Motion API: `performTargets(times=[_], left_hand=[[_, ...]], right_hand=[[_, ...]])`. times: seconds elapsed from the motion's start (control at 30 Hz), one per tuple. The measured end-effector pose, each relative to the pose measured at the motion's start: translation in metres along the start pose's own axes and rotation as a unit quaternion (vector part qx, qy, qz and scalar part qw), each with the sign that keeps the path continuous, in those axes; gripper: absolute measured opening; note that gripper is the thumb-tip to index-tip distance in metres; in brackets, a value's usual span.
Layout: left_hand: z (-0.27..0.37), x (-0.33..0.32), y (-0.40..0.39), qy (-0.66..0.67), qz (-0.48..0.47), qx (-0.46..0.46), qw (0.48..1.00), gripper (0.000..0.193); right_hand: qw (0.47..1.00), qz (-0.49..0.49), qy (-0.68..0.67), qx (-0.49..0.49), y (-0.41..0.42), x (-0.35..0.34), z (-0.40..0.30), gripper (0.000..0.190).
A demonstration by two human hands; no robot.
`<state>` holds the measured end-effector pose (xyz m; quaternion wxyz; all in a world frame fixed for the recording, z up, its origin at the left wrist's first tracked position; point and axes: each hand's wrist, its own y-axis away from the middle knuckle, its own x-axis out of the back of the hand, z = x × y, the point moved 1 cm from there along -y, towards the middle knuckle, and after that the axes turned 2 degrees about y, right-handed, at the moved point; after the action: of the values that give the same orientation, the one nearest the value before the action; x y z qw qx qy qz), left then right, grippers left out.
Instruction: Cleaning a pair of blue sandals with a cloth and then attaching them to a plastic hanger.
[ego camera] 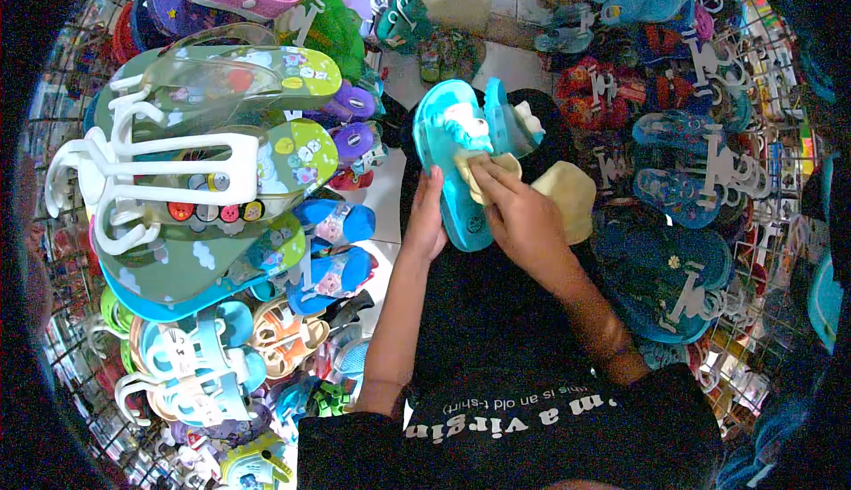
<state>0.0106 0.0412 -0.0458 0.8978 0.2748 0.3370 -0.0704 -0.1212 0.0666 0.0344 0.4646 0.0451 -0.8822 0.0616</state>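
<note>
My left hand grips the edge of a turquoise slide sandal, its thumb along the sole's side. The sandal is tilted, with a clear strap bearing a white and turquoise figure at its upper end. My right hand has a pale yellow cloth bunched under its fingers, pressed against the sandal's footbed just below the strap. Part of the cloth sticks out beyond the back of that hand. A second turquoise sandal with a white figure lies behind the first, over my dark-clothed lap.
Large green patterned slippers on a white plastic hanger jut out close on my left. Blue sandals and several other pairs hang below them. On the right, a wire grid rack carries dark clogs and red sandals.
</note>
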Motion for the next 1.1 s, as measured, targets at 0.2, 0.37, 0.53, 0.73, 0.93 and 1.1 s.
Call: performTargets(times=[0.2, 0.37, 0.53, 0.73, 0.93, 1.1], left_hand=[[-0.003, -0.001, -0.001, 0.015, 0.026, -0.017, 0.999, 0.048], [-0.006, 0.000, -0.003, -0.078, 0.079, -0.051, 0.993, 0.060], [0.001, 0.008, -0.014, 0.008, 0.024, 0.039, 0.999, 0.067], [0.012, -0.013, -0.004, -0.001, 0.031, 0.022, 0.999, 0.069], [0.019, -0.014, 0.002, -0.005, 0.118, 0.067, 0.991, 0.062], [0.017, -0.009, 0.000, 0.029, 0.077, 0.064, 0.995, 0.059]], right_hand=[[0.989, -0.115, 0.075, -0.054, 0.040, 0.005, -0.004, 0.043], [0.974, -0.220, -0.015, -0.051, 0.047, 0.025, -0.004, 0.031], [0.954, -0.175, -0.238, -0.046, 0.020, 0.032, 0.006, 0.028], [1.000, 0.007, 0.018, 0.020, -0.025, -0.015, -0.007, 0.040], [0.996, -0.041, -0.033, 0.069, -0.001, -0.017, -0.019, 0.044], [0.987, -0.057, -0.119, 0.087, 0.018, -0.009, -0.018, 0.037]])
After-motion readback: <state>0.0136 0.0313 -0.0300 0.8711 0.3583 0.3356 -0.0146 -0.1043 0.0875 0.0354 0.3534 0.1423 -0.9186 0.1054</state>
